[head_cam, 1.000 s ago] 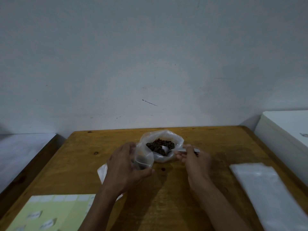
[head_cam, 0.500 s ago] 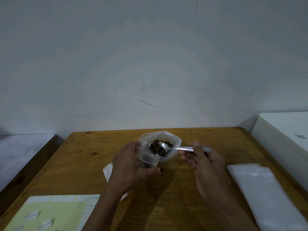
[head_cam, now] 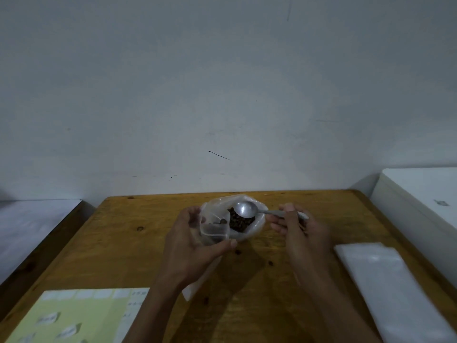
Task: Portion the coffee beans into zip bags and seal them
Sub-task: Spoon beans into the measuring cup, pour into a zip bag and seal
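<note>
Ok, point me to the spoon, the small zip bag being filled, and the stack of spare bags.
spoon (head_cam: 244,209), head view, on its empty bowl.
small zip bag (head_cam: 214,230), head view, on its open mouth.
stack of spare bags (head_cam: 385,283), head view, on the top sheet's middle.

A wooden table (head_cam: 309,204) with knots in its orange-brown top carries an open clear plastic bag of coffee beans (head_cam: 241,221), sitting between the left hand (head_cam: 193,246) and right hand (head_cam: 300,231). A stack of flat clear zip bags (head_cam: 385,283) lies to the right of the right hand, running toward the near edge. A pale yellow sheet of labels (head_cam: 81,315) rests at the near corner, left of the left forearm, and two stray beans (head_cam: 238,252) lie between the wrists.
</note>
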Available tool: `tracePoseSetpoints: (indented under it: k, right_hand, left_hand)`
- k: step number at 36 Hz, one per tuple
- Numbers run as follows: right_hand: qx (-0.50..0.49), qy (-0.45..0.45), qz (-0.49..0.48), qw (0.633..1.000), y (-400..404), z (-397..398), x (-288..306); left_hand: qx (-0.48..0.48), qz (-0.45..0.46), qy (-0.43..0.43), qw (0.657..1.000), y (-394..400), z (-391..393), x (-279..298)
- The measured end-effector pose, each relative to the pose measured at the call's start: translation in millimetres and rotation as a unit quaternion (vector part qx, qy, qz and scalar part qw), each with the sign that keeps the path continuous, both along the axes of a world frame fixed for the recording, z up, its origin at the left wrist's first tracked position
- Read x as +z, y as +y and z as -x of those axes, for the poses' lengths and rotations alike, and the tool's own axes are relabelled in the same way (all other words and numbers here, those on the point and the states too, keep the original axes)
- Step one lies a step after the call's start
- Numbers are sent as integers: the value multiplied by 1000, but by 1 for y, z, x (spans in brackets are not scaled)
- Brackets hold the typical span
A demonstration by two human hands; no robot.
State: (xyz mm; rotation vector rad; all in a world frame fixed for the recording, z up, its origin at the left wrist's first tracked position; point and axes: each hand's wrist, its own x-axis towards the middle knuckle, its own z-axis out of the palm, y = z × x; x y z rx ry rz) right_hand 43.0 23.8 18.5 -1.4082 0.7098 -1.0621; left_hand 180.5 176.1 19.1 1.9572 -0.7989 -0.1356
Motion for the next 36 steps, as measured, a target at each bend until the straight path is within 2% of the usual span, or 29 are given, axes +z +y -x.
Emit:
tracePoseSetpoints:
  k: [4, 9, 11, 14, 16, 17, 21, 25, 27, 32, 36]
  right_hand:
    - [-1, 82, -7, 997, -4, -17, -11]
    - [-19, 200, 60, 978, -2, -22, -8]
    - [-21, 237, 50, 970, -2, -21, -6]
    - [-89, 334, 133, 929, -1, -19, -8]
    - [-116, 323, 212, 915, 7, -14, 2]
    - [-100, 304, 240, 916, 12, -11, 8]
    - [88, 258, 301, 914, 31, -8, 25]
    - [227, 236, 265, 907, 42, -14, 34]
    - [232, 212, 264, 912, 45, -19, 35]
    - [169, 170, 255, 937, 44, -26, 32]
    - [197, 159, 227, 940, 40, -27, 30]
  left_hand:
    - [24, 45, 13, 999, 5, 0, 2]
    - [42, 77, 21, 996, 11, -5, 1]
    - [44, 90, 32, 994, 12, -7, 0]
    - [40, 106, 46, 992, 13, -9, 0]
    - [41, 117, 53, 991, 13, -9, 1]
    - [42, 124, 56, 990, 13, -9, 1]
    - [28, 154, 82, 984, 8, -6, 7]
    - [12, 184, 112, 976, 5, -4, 14]
    - [7, 187, 114, 976, 6, -3, 17]
    - [-22, 235, 131, 963, 12, 6, 28]
    - [5, 269, 128, 954, 17, 9, 30]
